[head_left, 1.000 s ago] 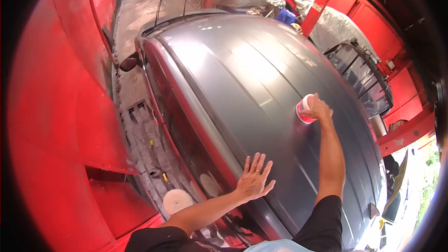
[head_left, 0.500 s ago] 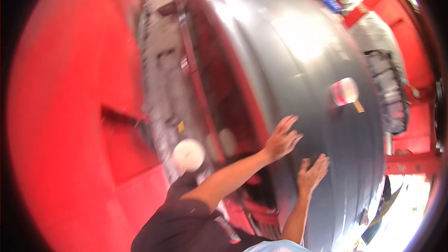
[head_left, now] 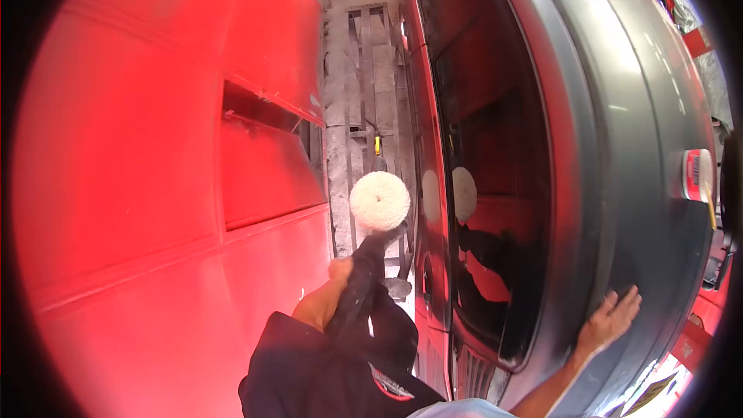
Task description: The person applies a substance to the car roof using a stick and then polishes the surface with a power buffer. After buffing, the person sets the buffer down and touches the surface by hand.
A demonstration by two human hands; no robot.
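**Beside the grey car: polisher held clear of the paint**

On the left, a red wall [head_left: 155, 147] fills the view. On the right is the grey car, with its roof [head_left: 635, 108] glossy and its dark side window [head_left: 487, 147] reflecting red. A strip of floor grating [head_left: 364, 70] runs between them.

Polisher [head_left: 362, 279]: dark body angled up from the person's chest. Its white wool pad [head_left: 379, 200] hangs over the grating, just beside the window but not touching it.

Left hand [head_left: 339, 271]: closed on the polisher's body, fingers mostly hidden behind it.

Right hand [head_left: 610, 319]: open, flat on the roof edge, holding nothing.

A red-and-white tub [head_left: 696, 176] sits on the roof, well apart from both hands.

Progress, as a judgement: the pad is on no panel, and no worked patch can be told from unworked paint.
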